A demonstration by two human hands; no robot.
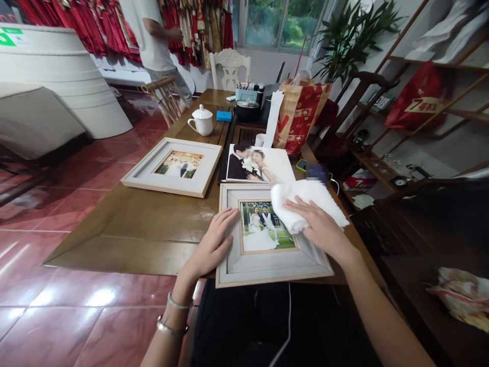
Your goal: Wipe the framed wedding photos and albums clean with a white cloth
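A pale picture frame (pixel 267 264) with a wedding photo (pixel 267 227) lies before me at the table's near edge. My left hand (pixel 214 239) rests over its left border, fingers stretched out and lying flat. On the upper right corner sits a folded white towel (pixel 317 196), pressed and held under my right hand (pixel 319 227). The towel covers that corner and part of the photo's edge. A second pale picture frame (pixel 210 165) lies to the left. Just behind the near frame is a large print (pixel 278 163) of a couple.
On the wooden table (pixel 145 250) stand a white lidded mug (pixel 202 122), a blue box (pixel 223 116), a black bowl (pixel 247 109) and a red-brown paper bag (pixel 301 117). A phone-like dark object (pixel 316 172) lies right. A person (pixel 153 41) stands beyond a bamboo chair (pixel 164 94).
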